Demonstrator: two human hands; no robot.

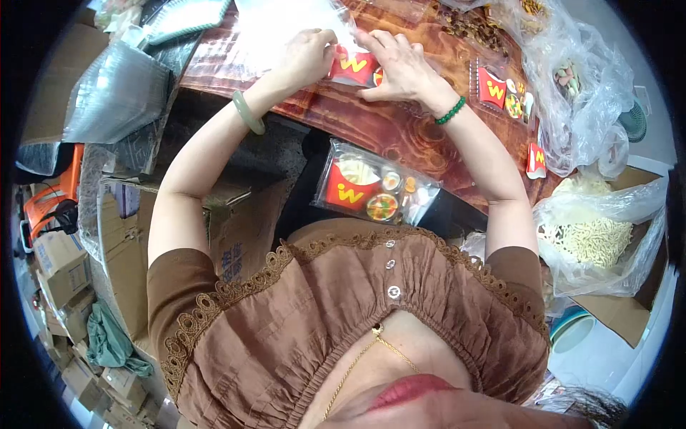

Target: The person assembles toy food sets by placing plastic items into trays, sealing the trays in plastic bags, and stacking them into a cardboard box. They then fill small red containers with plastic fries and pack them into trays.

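Between my hands on the wooden table lies a clear plastic bag [343, 80] with a red toy fries carton [352, 64] inside, marked with a yellow arch-like letter. My left hand [309, 57] has its fingers curled in a pinch at the bag's left upper edge. Over the right side of the bag, my right hand [401, 66] rests with fingers and thumb spread, partly covering it. Nearer me, a filled clear pack [379, 187] holds a red fries carton and small round toy food pieces, seemingly on my lap.
A similar pack [500, 91] and a loose red carton [536, 160] lie on the table [429, 136] at right. Plastic bags of small pieces [593, 93] stand beyond. Pale sticks [593, 239] fill a lined box. Stacked clear trays [118, 93] and cardboard boxes [61, 261] stand left.
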